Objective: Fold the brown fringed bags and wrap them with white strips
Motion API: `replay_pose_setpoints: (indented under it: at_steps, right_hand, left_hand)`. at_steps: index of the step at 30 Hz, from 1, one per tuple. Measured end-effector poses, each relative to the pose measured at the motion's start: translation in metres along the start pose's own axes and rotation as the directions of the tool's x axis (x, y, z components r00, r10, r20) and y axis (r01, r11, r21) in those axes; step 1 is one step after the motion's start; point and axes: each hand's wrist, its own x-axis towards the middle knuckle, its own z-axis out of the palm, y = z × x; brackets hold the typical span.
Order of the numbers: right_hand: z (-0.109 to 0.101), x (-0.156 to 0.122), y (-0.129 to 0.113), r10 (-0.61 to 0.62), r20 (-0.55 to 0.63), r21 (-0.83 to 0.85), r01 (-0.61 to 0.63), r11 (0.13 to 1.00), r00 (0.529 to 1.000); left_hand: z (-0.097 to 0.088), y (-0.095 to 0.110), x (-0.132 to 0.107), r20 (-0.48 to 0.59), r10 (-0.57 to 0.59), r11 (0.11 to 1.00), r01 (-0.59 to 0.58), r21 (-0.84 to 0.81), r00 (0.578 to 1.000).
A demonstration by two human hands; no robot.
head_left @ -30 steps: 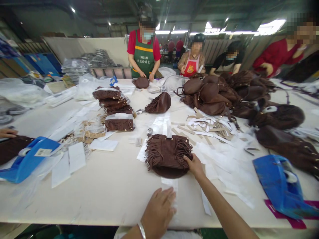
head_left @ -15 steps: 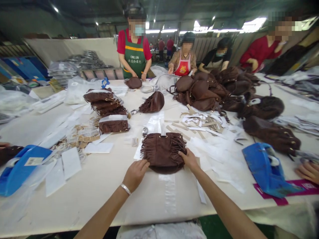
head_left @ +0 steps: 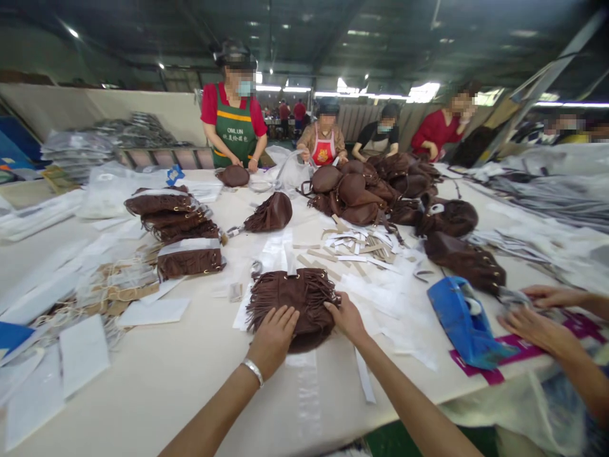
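Note:
A dark brown fringed bag [head_left: 290, 293] lies flat on the table in front of me, with metal eyelets along its far edge and a white strip at its top. My left hand [head_left: 273, 336] rests on the near left part of the bag, fingers stretched out and open. At the bag's right edge, my right hand [head_left: 346, 317] is closed on the fringe, the thumb on top; some of its fingertips are hidden. Beneath and behind the bag shows white plastic wrapping [head_left: 276, 251].
Stacked fringed bags [head_left: 190, 259] stand at left, and a heap of brown bags [head_left: 352, 193] lies at back right. Paper strips [head_left: 364, 244] are scattered ahead. A blue tape dispenser [head_left: 459, 320] sits at right near a co-worker's hands [head_left: 537, 317]. Other people stand across the table.
My left hand has moved from the bag's left edge onto its surface, fingers flattened. My right hand stays at the right edge. The view has turned right, showing more of the neighbouring co-worker's hands.

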Motion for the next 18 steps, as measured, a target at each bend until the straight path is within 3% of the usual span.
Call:
replay_pose_setpoints:
  at_steps: [2,3,5,6,7,8,10,13,16,18]
  right_hand:
    - [-0.016,-0.016,-0.025,-0.267,0.002,-0.078,0.266,0.961,0.964]
    - [-0.02,-0.025,-0.038,-0.443,0.067,-0.119,0.448,0.886,0.894]
    - [-0.021,-0.038,-0.06,-0.685,0.279,-0.137,0.734,0.666,0.673]
    - [-0.018,-0.042,-0.066,-0.723,0.375,-0.134,0.806,0.576,0.579]
    - [-0.015,-0.043,-0.068,-0.728,0.448,-0.15,0.846,0.512,0.52]
    - [-0.012,-0.042,-0.066,-0.711,0.498,-0.192,0.862,0.468,0.497]
    - [-0.013,-0.038,-0.053,-0.651,0.554,-0.323,0.855,0.406,0.518]
    - [-0.036,-0.035,-0.024,-0.574,0.551,-0.51,0.788,0.344,0.607]
    - [-0.067,-0.039,-0.005,-0.472,0.476,-0.666,0.655,0.357,0.742]
    - [-0.079,-0.044,-0.005,-0.394,0.402,-0.731,0.549,0.406,0.827]
  left_hand:
    - [0.015,-0.004,-0.003,0.005,0.013,0.999,-0.013,0.031,1.0]
    - [0.02,-0.006,-0.006,0.002,0.028,0.999,-0.028,0.043,1.0]
    - [0.025,-0.009,-0.012,-0.017,0.056,0.997,-0.055,0.058,0.998]
    - [0.027,-0.011,-0.015,-0.028,0.065,0.996,-0.063,0.064,0.998]
    - [0.028,-0.012,-0.017,-0.037,0.073,0.995,-0.071,0.071,0.997]
    - [0.029,-0.014,-0.018,-0.042,0.084,0.993,-0.081,0.081,0.996]
    - [0.032,-0.017,-0.021,-0.045,0.112,0.988,-0.106,0.109,0.993]
    - [0.037,-0.019,-0.022,-0.038,0.121,0.985,-0.115,0.129,0.992]
    - [0.038,-0.018,-0.02,-0.048,0.099,0.987,-0.092,0.134,0.994]
    - [0.037,-0.017,-0.018,-0.068,0.104,0.985,-0.093,0.144,0.992]
